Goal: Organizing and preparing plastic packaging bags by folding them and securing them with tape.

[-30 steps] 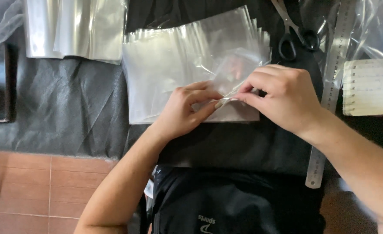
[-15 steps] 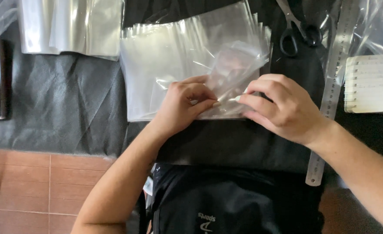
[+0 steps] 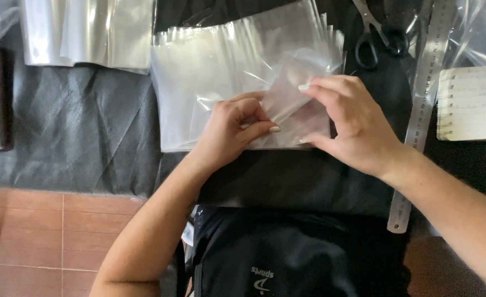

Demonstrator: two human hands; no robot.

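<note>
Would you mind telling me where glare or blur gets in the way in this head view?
Head view: glare whitens the folded plastic sheets at top left and streaks the stack of clear bags; the small clear bag between the left hand and right hand stays sharp; the dark cloth loses little detail.

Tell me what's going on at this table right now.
A person is working a small clear plastic bag with both bare hands over a fanned stack of clear bags on dark cloth. The left hand pinches the bag's lower edge, while the right hand grips its right side, fingers on top. Scissors and a metal ruler lie to the right, beside a notepad.
</note>
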